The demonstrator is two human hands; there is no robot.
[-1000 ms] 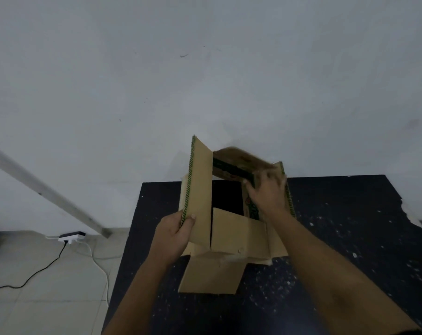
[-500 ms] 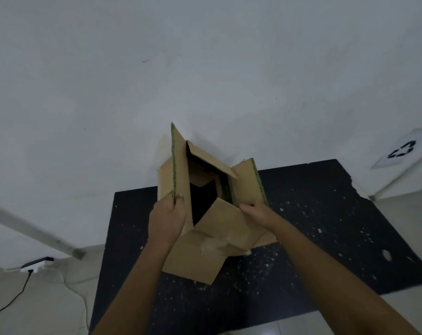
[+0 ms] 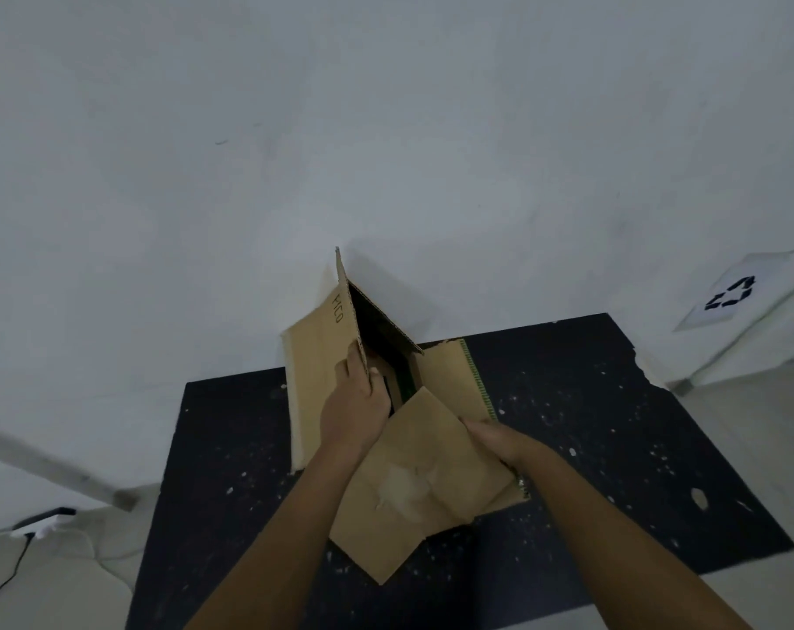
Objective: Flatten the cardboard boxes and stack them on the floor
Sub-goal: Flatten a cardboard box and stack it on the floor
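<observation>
Cardboard box (image 3: 413,470), brown and partly collapsed with its flaps splayed open, stands on a black speckled table (image 3: 613,447) against a white wall (image 3: 386,129). At the box's left side, the left hand (image 3: 354,411) grips the edge of an upright flap, fingers curled round it. At the box's right side, the right hand (image 3: 495,441) holds a lower flap, fingers curled over its edge. Right of the box, a recycling sign (image 3: 731,297) leans by the wall.

A black worktop (image 3: 613,402) stands against the white wall, its surface speckled with pale crumbs (thickest toward the right). A brown cardboard box (image 3: 413,484) with opened flaps rests on it, near the middle.
</observation>
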